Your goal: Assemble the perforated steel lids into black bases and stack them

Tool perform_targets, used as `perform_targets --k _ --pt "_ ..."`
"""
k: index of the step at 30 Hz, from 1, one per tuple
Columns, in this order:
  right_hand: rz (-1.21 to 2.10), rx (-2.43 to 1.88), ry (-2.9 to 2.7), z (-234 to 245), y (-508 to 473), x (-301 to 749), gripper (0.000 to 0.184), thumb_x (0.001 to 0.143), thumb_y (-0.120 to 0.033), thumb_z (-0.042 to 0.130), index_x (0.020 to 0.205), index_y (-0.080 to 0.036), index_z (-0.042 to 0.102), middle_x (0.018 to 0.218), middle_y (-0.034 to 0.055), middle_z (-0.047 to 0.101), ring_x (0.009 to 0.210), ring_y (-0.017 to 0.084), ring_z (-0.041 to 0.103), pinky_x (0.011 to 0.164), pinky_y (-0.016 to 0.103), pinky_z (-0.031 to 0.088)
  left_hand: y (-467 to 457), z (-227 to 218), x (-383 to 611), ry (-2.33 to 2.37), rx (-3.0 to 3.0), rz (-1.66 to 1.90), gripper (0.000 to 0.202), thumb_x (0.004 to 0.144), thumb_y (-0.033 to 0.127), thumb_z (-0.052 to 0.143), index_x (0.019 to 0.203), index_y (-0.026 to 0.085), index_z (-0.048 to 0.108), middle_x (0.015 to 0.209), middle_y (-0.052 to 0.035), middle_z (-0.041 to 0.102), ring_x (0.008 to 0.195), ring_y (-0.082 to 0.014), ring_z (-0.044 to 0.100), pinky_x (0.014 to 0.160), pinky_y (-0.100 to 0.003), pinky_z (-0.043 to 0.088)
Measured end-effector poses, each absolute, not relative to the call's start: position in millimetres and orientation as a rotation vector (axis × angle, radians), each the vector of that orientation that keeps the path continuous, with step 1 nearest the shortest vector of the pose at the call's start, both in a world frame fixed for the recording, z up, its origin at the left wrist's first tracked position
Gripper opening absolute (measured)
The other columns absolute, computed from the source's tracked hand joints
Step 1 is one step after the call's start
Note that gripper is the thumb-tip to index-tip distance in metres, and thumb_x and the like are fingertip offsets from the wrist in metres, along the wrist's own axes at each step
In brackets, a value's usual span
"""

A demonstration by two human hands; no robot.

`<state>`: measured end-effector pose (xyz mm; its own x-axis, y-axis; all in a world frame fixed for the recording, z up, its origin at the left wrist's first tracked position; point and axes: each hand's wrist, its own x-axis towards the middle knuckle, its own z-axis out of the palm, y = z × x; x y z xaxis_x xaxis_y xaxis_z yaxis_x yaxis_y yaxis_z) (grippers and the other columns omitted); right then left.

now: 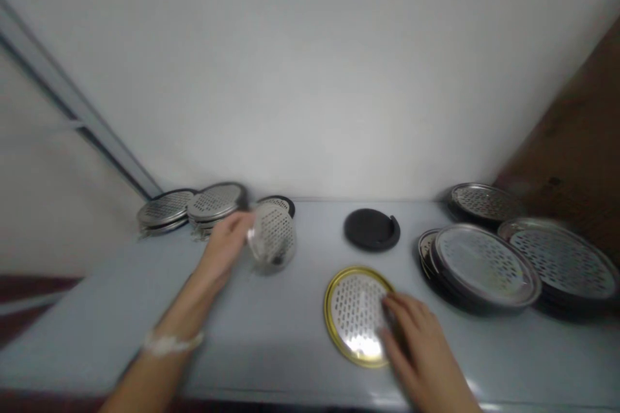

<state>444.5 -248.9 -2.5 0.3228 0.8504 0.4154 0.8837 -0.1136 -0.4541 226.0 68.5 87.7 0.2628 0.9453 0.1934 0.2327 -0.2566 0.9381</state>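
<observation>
Head view: left hand [225,248] closed on the rim of a tilted perforated metal disc [272,237], blurred, just in front of two disc stacks [216,201] at the back left of a pale grey table [121,310]; right hand [411,348] open, fingers [402,316] flat on a gold-rimmed perforated disc [356,316] lying on the tabletop. Also a black round lid [372,229] mid-table, more disc stacks [484,268] at right, a white wall [310,77] behind, a brown panel [571,142] far right.

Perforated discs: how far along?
Looks done: a stack of perforated metal discs at far left, more stacks at right. In hand: the left hand holds a tilted perforated disc; the right hand rests on a gold-rimmed disc. Remaining: a black disc lies unstacked.
</observation>
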Motion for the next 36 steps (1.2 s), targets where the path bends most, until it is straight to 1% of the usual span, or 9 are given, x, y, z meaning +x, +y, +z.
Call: perform_targets --k 4,9,13,16,18,23,30,34,36 --pt "-0.088 -1.942 -1.543 -8.2 -249.0 445.6 0.037 0.097 -0.038 0.058 0.132 -0.025 0.055 0.129 0.0108 0.064 0.118 0.03 0.061 0.098 0.049 0.052 66.5 80.5 218.8 1.094 1.27 1.054 0.025 0.07 0.04 0.074 0.08 0.018 0.068 0.079 -0.0011 0.073 0.074 -0.0164 0.065 0.068 -0.025 0.052" --pt "-0.091 -1.945 -1.535 -7.4 -250.0 444.7 0.048 0.098 -0.039 0.057 0.142 -0.023 0.044 0.131 0.0124 0.063 0.119 0.032 0.06 0.099 0.05 0.051 37.5 76.1 233.4 0.975 1.192 0.865 0.018 0.079 0.032 0.068 0.087 0.017 0.073 0.091 -0.008 0.077 0.086 -0.0232 0.071 0.076 -0.034 0.058" --pt "-0.047 -1.939 -1.554 -4.3 -250.7 444.9 0.077 0.091 -0.049 0.066 0.153 -0.024 0.029 0.141 0.0151 0.056 0.125 0.035 0.057 0.102 0.051 0.048 -5.0 66.0 259.7 0.791 1.184 0.53 0.023 0.084 0.034 0.065 0.094 0.016 0.075 0.103 -0.011 0.077 0.097 -0.0249 0.071 0.089 -0.038 0.056" --pt "-0.025 -1.948 -1.55 -5.8 -249.8 445.1 0.113 0.073 -0.059 0.081 0.158 -0.023 0.016 0.149 0.0197 0.047 0.13 0.042 0.052 0.104 0.055 0.046 -31.7 57.9 277.0 0.705 1.17 0.394 0.027 0.084 0.038 0.067 0.093 0.014 0.075 0.104 -0.013 0.077 0.096 -0.0238 0.071 0.092 -0.037 0.054" --pt "-0.026 -1.974 -1.529 -8.3 -249.2 444.8 0.127 0.064 -0.059 0.087 0.16 -0.022 0.011 0.152 0.022 0.043 0.131 0.045 0.05 0.104 0.057 0.045 -41.6 52.7 284.3 0.677 1.206 0.356 0.03 0.083 0.039 0.068 0.098 0.014 0.075 0.106 -0.0138 0.076 0.096 -0.0238 0.071 0.091 -0.037 0.054" --pt "-0.031 -2.002 -1.56 -12.5 -250.2 444.1 0.116 0.067 -0.052 0.087 0.158 -0.027 0.021 0.154 0.0208 0.038 0.132 0.045 0.049 0.105 0.057 0.045 -47.1 46.0 283.7 0.746 1.594 0.358 0.034 0.088 0.035 0.057 0.11 0.014 0.072 0.101 -0.0121 0.076 0.089 -0.0236 0.07 0.082 -0.037 0.055" --pt "-0.104 -1.936 -1.58 -18.4 -250.5 446.6 0.122 0.054 -0.054 0.092 0.153 -0.021 0.03 0.15 0.0232 0.042 0.129 0.045 0.051 0.105 0.056 0.045 -64.5 56.9 263.6 0.853 2.319 0.257 0.03 0.096 0.026 0.047 0.108 0.018 0.074 0.101 -0.009 0.071 0.095 -0.0231 0.067 0.092 -0.039 0.051" --pt "-0.136 -1.903 -1.583 -21.6 -249.4 448.3 0.117 0.056 -0.06 0.089 0.151 -0.016 0.036 0.148 0.0244 0.045 0.128 0.044 0.053 0.104 0.056 0.047 -75.0 57.1 258.8 0.86 2.477 0.283 0.036 0.097 0.033 0.055 0.129 0.019 0.064 0.124 -0.0121 0.066 0.12 -0.0285 0.059 0.109 -0.049 0.044" --pt "-0.151 -1.886 -1.586 -22.3 -249.7 448.7 0.114 0.059 -0.063 0.086 0.15 -0.016 0.038 0.148 0.0242 0.045 0.13 0.044 0.052 0.105 0.056 0.046 -76.3 52.8 257.9 0.734 2.519 0.259 0.063 0.089 0.045 0.069 0.146 0.023 0.051 0.143 -0.0137 0.056 0.134 -0.0311 0.049 0.115 -0.051 0.039"
